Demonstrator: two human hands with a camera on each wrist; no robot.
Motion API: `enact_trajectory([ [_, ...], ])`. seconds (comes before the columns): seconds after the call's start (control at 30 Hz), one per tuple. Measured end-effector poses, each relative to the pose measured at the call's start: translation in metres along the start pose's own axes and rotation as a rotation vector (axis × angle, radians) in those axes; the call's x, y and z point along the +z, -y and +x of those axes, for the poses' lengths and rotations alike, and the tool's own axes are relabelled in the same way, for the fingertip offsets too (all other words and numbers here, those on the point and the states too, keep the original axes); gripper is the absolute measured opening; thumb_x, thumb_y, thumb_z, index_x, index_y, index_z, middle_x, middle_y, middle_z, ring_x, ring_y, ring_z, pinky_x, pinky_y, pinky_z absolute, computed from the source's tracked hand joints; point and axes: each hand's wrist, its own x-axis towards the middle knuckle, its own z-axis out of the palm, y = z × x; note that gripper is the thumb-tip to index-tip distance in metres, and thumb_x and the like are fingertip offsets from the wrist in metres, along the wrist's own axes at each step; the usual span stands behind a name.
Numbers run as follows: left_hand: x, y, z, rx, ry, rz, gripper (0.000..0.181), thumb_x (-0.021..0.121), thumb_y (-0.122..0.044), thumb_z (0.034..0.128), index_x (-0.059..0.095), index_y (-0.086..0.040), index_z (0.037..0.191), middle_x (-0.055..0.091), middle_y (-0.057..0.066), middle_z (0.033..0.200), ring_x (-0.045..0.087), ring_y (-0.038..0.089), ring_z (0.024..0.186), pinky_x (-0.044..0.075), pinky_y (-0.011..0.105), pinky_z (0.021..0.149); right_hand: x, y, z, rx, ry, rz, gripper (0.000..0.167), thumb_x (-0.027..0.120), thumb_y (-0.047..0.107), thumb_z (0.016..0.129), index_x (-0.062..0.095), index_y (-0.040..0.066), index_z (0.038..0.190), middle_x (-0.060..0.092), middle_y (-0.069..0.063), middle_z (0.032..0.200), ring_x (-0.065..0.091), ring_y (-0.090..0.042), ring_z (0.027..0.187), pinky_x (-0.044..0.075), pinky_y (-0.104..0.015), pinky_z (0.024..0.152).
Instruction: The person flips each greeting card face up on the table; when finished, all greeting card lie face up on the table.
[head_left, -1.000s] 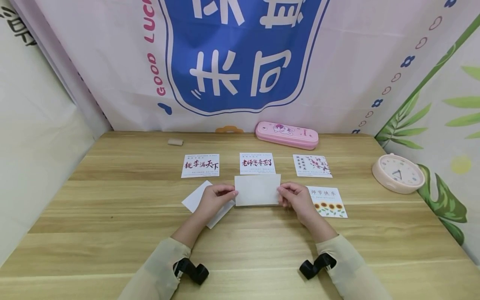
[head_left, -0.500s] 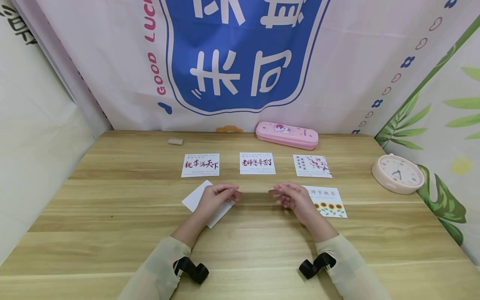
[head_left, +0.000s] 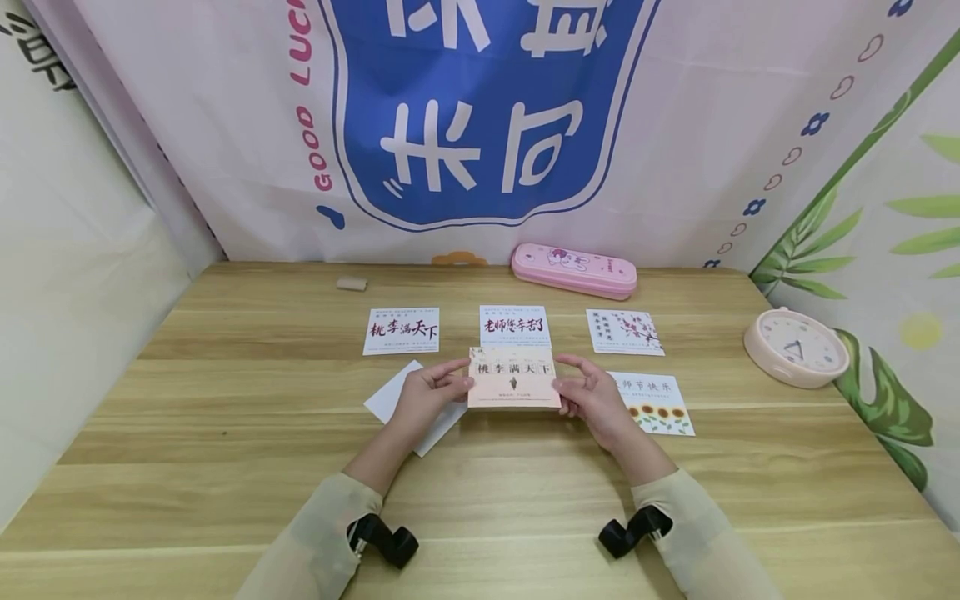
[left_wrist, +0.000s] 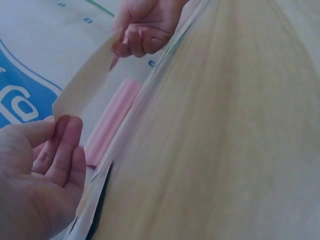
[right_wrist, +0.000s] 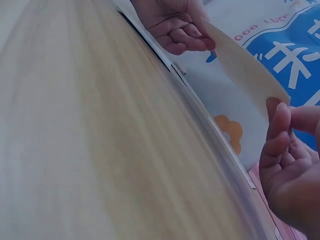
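Observation:
A pale pink greeting card point(head_left: 514, 392) with a row of dark characters is held up above the table by both hands. My left hand point(head_left: 427, 400) pinches its left edge between thumb and fingers, and my right hand point(head_left: 596, 400) pinches the right edge. Both wrist views show the card's plain back point(left_wrist: 85, 75), slightly bowed and raised off the wood. Beneath my left hand lies a blank white card point(head_left: 393, 392), set at an angle and partly covered. By my right hand is a sunflower card point(head_left: 663, 408), its left end hidden.
Behind, a row holds a left red-lettered card point(head_left: 401, 332), a middle red-lettered card point(head_left: 514, 323) and a blossom card point(head_left: 624, 332). A pink pencil case point(head_left: 573, 271) and a small beige cylinder point(head_left: 351, 284) lie near the back edge. A round clock point(head_left: 797, 348) stands at right.
The held card has turned over: its blank side faced up, then it stood edge-on, and now its printed side shows. Both hands remain in nearly the same place.

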Motion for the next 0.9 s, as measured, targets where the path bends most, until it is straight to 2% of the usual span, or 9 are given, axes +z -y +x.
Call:
enact_trajectory([
  [0.13,0.003,0.0,0.001,-0.005,-0.052,0.021,0.035,0.066,-0.011,0.0755,0.059,-0.003,0.109,0.064,0.01,0.08,0.061,0.017,0.065,0.047,0.028,0.066,0.001,-0.001,0.0,-0.022,-0.051,-0.077,0.046,0.058,0.002,0.08,0.042,-0.003,0.123,0.06,-0.001,0.067,0.048,-0.01,0.047,0.039,-0.02,0.045],
  [0.23,0.006,0.0,0.001,0.026,-0.078,0.028,0.031,0.066,-0.008,0.0752,0.06,0.0,0.105,0.064,0.011,0.078,0.06,0.016,0.064,0.047,0.027,0.063,0.003,-0.001,0.0,-0.045,-0.09,-0.145,0.042,0.059,0.003,0.08,0.046,-0.003,0.119,0.06,-0.002,0.067,0.048,-0.01,0.046,0.04,-0.02,0.044],
  [0.4,0.007,0.005,-0.003,0.097,-0.092,0.155,0.028,0.065,-0.006,0.0745,0.062,0.0,0.102,0.062,0.006,0.074,0.055,0.013,0.068,0.045,0.023,0.062,0.005,-0.004,-0.002,-0.058,-0.121,-0.274,0.038,0.06,0.005,0.079,0.051,-0.002,0.116,0.055,-0.003,0.058,0.045,-0.01,0.044,0.037,-0.021,0.042],
  [0.47,0.007,0.007,-0.005,0.121,-0.07,0.214,0.03,0.065,-0.007,0.0746,0.061,0.0,0.103,0.06,0.003,0.073,0.053,0.013,0.067,0.044,0.023,0.061,0.006,-0.006,-0.003,-0.054,-0.113,-0.33,0.039,0.06,0.005,0.079,0.051,-0.003,0.116,0.052,-0.003,0.057,0.044,-0.01,0.044,0.036,-0.02,0.041],
  [0.63,0.007,0.009,-0.008,0.166,0.046,0.263,0.041,0.067,-0.006,0.0723,0.055,0.002,0.111,0.059,0.003,0.078,0.054,0.015,0.069,0.045,0.026,0.061,0.006,-0.008,-0.007,-0.068,-0.069,-0.46,0.048,0.063,0.003,0.076,0.046,-0.004,0.12,0.053,-0.004,0.062,0.042,-0.01,0.047,0.034,-0.02,0.043],
  [0.77,0.007,0.01,-0.009,0.221,0.119,0.366,0.053,0.072,-0.01,0.0675,0.051,0.003,0.115,0.056,0.001,0.077,0.052,0.015,0.071,0.044,0.026,0.064,0.004,-0.007,-0.009,-0.107,0.019,-0.614,0.063,0.069,0.007,0.071,0.039,-0.007,0.124,0.051,-0.003,0.065,0.042,-0.011,0.053,0.035,-0.02,0.046],
  [0.9,0.006,0.009,-0.01,0.274,0.149,0.491,0.052,0.074,-0.015,0.0648,0.055,-0.002,0.111,0.052,0.0,0.074,0.049,0.014,0.07,0.041,0.026,0.063,0.003,-0.004,-0.012,-0.121,0.103,-0.737,0.077,0.073,0.012,0.067,0.032,-0.004,0.13,0.048,-0.003,0.067,0.044,-0.013,0.056,0.038,-0.022,0.048],
])
